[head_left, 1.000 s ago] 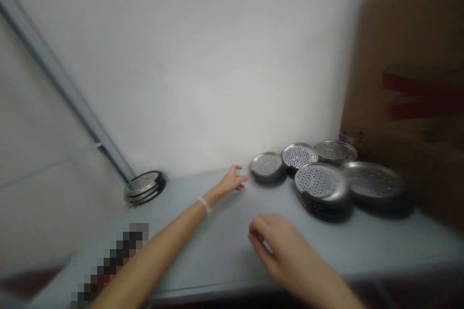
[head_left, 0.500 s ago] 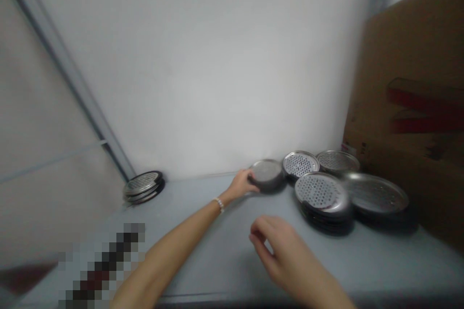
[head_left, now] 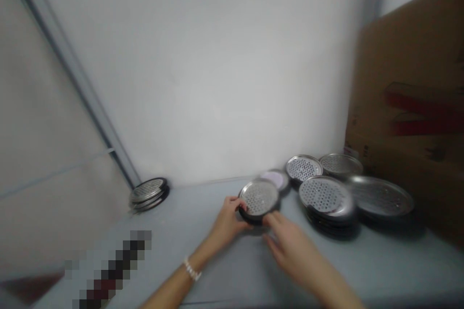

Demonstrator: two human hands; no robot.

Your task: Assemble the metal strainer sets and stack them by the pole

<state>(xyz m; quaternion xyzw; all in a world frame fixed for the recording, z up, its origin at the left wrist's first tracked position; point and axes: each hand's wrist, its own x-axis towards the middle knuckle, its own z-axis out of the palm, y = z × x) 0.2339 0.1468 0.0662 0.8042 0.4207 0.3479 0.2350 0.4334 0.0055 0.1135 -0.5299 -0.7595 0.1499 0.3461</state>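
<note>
My left hand (head_left: 228,219) grips the left rim of a round metal grater (head_left: 259,197) with a dark edge, thumb beneath and fingers on top. It is raised a little above the table and tilted toward me. At its near right edge, the fingertips of my right hand (head_left: 286,239) close on the rim, slightly blurred. Just behind it lies a round piece with a pale centre and dark rim (head_left: 276,179), partly covered. A stack of round graters (head_left: 326,198) stands to the right of my hands.
Another small stack of graters (head_left: 150,192) sits at the table's far left. More round graters (head_left: 303,168) stand back right, beside a wide metal disc (head_left: 380,195). A large cardboard box (head_left: 409,106) borders the right side; a white wall (head_left: 224,82) rises behind the grey table (head_left: 213,270).
My left hand has drawn a round grater toward me from the back, uncovering the pale-centred piece. My right hand, earlier apart and curled, now meets the grater's near edge.
</note>
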